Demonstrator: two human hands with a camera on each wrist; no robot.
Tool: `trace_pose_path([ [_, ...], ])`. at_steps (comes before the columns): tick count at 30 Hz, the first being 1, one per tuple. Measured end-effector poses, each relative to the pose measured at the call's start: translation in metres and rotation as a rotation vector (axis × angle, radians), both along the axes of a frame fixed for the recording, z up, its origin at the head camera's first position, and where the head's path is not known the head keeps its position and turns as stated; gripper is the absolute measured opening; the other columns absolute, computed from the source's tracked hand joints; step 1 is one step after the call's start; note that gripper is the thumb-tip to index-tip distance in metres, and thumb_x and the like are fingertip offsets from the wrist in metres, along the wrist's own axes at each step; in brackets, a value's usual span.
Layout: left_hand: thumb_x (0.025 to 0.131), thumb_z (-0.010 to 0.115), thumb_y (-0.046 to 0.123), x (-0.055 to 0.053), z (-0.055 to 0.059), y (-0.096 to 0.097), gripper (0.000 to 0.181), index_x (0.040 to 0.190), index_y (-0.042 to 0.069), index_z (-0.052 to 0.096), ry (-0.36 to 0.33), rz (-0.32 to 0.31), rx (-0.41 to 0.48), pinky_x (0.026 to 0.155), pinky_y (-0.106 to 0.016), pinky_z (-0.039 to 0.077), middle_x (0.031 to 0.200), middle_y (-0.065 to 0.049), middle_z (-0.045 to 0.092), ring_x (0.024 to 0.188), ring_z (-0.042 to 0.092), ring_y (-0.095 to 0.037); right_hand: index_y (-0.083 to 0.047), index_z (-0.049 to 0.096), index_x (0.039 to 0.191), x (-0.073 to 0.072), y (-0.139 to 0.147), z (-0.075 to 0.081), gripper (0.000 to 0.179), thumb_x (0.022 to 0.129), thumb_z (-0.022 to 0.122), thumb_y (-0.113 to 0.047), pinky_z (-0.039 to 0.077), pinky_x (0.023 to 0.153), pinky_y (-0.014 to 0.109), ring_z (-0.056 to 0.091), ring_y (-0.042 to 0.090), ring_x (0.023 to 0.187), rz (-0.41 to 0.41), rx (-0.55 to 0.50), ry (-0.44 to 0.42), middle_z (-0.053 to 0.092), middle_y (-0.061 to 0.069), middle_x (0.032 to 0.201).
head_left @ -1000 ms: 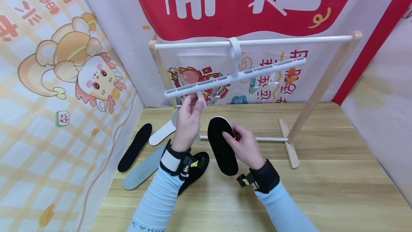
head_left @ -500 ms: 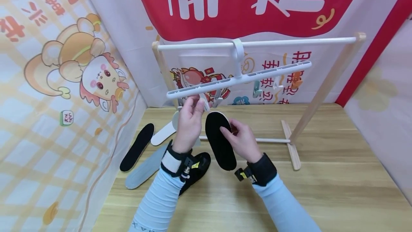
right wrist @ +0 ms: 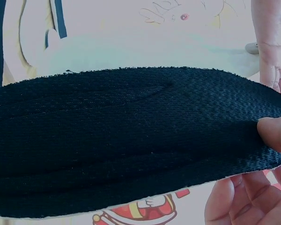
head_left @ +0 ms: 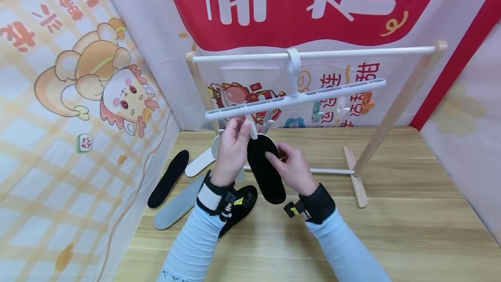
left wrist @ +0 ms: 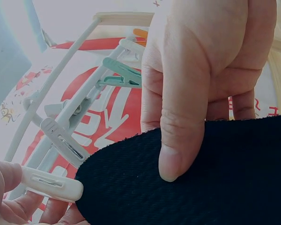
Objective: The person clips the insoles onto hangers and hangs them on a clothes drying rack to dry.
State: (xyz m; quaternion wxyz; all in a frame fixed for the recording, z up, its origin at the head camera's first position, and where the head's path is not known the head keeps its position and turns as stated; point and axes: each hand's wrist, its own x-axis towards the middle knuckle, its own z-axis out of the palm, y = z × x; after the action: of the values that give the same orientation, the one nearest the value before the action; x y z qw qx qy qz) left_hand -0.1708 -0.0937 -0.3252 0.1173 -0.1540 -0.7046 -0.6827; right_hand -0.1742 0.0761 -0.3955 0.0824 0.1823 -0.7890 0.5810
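Observation:
My right hand (head_left: 294, 166) pinches a black insole (head_left: 266, 173) by its side edge, thumb on the dark textured face, fingers behind. Its upper end is raised toward the left hand. With thumb and fingers, my left hand (head_left: 232, 151) pinches a white clothespin (left wrist: 51, 183) under the left part of a white hanger (head_left: 328, 98). In the left wrist view the clothespin's tip overlaps the insole's rounded end. A second pale clothespin (left wrist: 63, 143) hangs right beside that end. The right wrist view shows the insole (right wrist: 107, 126) spread wide across it.
The hanger hooks over the white top bar (head_left: 360, 51) of a wooden-legged rack. Green (head_left: 316, 111), white and orange clothespins (head_left: 366, 102) hang at its right. On the table lie a black insole (head_left: 169, 179), grey insole (head_left: 178, 203), white insole (head_left: 200, 163) and black shoe (head_left: 240, 212).
The right hand has brought the black insole up and left, so its upper end now meets the clothespin in the left hand. The hanger has shifted slightly right on the bar.

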Motion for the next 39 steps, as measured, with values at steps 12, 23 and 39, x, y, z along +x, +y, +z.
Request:
trace_pose_path([
  [12,0.107,0.042,0.022,0.001,0.002,0.001,0.040,0.137,-0.004,0.045,0.004,-0.008,0.005,0.103,-0.036,0.046,0.127,-0.017,0.056,0.111,0.061,-0.028,-0.005,0.068,0.099,-0.001,-0.002,0.004,0.010,0.095,0.068,-0.014,0.051,0.061,0.030,0.058,0.018,0.069,0.009,0.014,0.036,0.065,0.004,0.080],
  [23,0.107,0.041,0.023,0.000,0.000,0.002,0.039,0.138,0.001,0.046,-0.005,0.002,-0.018,0.105,-0.038,0.043,0.133,-0.014,0.055,0.114,0.055,-0.027,-0.005,0.069,0.101,-0.002,-0.003,0.008,0.011,0.095,0.068,-0.014,0.053,0.063,0.031,0.060,0.017,0.071,0.012,0.006,0.039,0.068,0.005,0.083],
  [39,0.104,0.052,0.018,-0.002,-0.005,0.004,0.038,0.135,-0.003,0.052,-0.028,0.054,-0.051,0.104,-0.038,0.044,0.132,-0.018,0.058,0.118,0.057,-0.026,-0.005,0.067,0.112,-0.016,0.002,-0.014,0.019,0.096,0.067,-0.016,0.055,0.082,0.038,0.064,0.019,0.087,-0.004,-0.012,-0.062,0.069,0.007,0.096],
])
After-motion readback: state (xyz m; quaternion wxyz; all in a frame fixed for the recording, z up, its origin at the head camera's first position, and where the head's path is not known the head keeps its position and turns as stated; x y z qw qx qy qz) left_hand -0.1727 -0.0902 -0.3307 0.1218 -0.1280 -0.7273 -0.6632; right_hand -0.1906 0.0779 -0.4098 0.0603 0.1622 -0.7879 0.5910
